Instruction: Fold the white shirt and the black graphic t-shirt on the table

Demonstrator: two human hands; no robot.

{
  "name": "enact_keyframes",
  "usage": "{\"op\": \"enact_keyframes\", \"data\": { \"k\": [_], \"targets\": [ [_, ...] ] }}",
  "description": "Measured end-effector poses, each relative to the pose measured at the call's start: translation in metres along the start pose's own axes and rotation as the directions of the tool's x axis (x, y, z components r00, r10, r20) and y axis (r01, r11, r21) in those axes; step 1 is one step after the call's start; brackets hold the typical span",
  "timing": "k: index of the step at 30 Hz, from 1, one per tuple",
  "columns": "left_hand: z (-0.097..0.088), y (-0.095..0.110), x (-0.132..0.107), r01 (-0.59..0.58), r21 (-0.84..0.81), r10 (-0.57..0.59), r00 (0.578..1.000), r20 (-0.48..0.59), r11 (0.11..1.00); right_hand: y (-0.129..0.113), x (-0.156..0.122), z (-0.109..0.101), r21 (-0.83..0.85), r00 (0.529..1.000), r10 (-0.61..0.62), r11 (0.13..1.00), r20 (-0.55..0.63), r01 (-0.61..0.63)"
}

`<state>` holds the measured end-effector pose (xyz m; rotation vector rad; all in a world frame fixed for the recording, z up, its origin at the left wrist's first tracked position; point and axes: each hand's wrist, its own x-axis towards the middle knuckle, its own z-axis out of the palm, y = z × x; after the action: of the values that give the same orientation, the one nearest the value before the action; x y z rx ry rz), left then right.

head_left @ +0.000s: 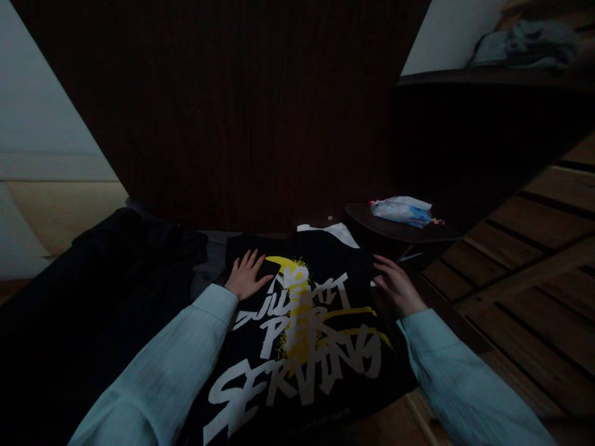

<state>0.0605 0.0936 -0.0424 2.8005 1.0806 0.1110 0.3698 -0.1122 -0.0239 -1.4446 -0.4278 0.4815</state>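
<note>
A black T-shirt (302,334) with white and yellow lettering lies spread flat in front of me. My left hand (246,275) rests flat on its upper left part, fingers stretched and apart. My right hand (395,285) lies near the shirt's upper right edge, fingers extended and slightly blurred, with nothing in it. Both arms wear pale blue-green sleeves.
Dark clothes (116,279) are heaped to the left of the shirt. A white cloth (334,230) peeks out behind it. A round dark stool (400,226) at the right carries a plastic bag (404,209). A dark wooden panel (232,111) rises behind; wooden slats (534,260) lie at right.
</note>
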Motion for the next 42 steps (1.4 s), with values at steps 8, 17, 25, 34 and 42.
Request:
{"op": "enact_keyframes", "data": {
  "k": [8,17,25,34,42],
  "targets": [
    [-0.017,-0.007,0.0,-0.025,-0.059,0.038,0.974,0.225,0.998,-0.008,-0.005,0.009,-0.16,0.997,-0.022,0.987,-0.077,0.01],
    [-0.031,-0.002,-0.003,0.003,-0.043,0.01,0.958,0.288,0.999,-0.018,-0.077,0.066,-0.411,0.519,-0.19,0.413,0.833,0.812],
    [-0.021,-0.002,-0.002,0.037,-0.025,-0.029,0.958,0.284,0.999,-0.002,-0.086,0.054,-0.451,0.484,-0.151,0.21,0.862,0.868],
    [-0.019,-0.005,-0.005,0.037,-0.012,-0.035,0.989,0.142,0.999,0.033,-0.077,0.05,-0.412,0.45,-0.401,0.183,0.798,0.893],
    [-0.056,0.041,0.058,0.059,-0.214,-0.064,0.998,-0.019,0.975,0.035,-0.073,0.048,-0.324,0.422,-0.453,0.279,0.785,0.904]
  ]
}}
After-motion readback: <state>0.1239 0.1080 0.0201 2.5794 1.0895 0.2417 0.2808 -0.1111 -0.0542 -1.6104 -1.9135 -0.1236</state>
